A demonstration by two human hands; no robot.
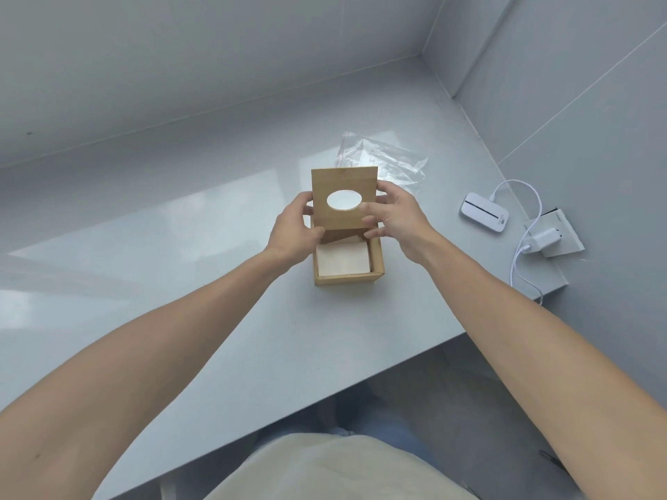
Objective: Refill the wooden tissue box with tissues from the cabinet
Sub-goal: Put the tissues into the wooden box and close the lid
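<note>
A wooden tissue box (346,277) stands on the grey counter (180,265), its top open. A stack of white tissues (343,259) lies inside it. The wooden lid (343,182), with an oval hole in its middle, is tilted up above the box's far side. My left hand (294,232) grips the lid's left edge. My right hand (393,218) holds its right edge, thumb on the front face and fingers behind.
A crumpled, see-through plastic bag (382,157) lies behind the box. To the right are a small white device (483,211) with a white cable (523,247) and a charger plugged into a wall socket (552,236). The counter's front edge runs diagonally below the box.
</note>
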